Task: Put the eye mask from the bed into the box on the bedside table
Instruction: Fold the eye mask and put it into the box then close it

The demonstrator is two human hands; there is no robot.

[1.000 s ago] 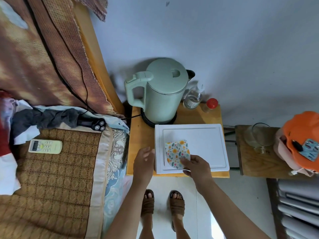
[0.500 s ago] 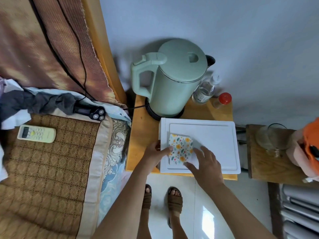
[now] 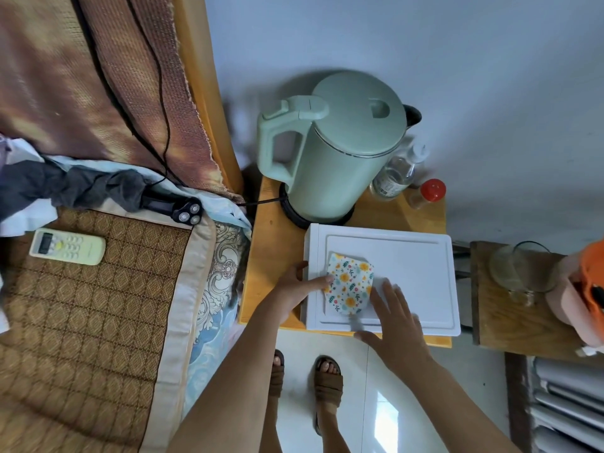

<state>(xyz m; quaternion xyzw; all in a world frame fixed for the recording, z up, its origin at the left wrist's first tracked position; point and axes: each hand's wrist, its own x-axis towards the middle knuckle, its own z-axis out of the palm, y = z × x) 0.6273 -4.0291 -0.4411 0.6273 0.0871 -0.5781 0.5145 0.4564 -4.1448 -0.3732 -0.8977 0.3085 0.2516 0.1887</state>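
The floral eye mask [image 3: 349,282], folded, lies on the closed lid of the white box [image 3: 411,266] on the wooden bedside table [image 3: 271,256]. My left hand [image 3: 295,289] rests at the box's left edge, its thumb touching the mask's left side. Just right of the mask, my right hand [image 3: 397,325] is spread flat over the lid's front part, fingers apart, with nothing in it.
A green kettle [image 3: 333,158], a clear bottle [image 3: 397,174] and a red-capped jar [image 3: 428,194] stand behind the box. The bed lies to the left with a remote [image 3: 67,246] and a shaver [image 3: 183,210]. A glass [image 3: 519,273] sits on a stool at right.
My right hand let go of the mask and now lies flat beside it. My left hand moved from the box's side onto the mask's left edge. The view came closer.
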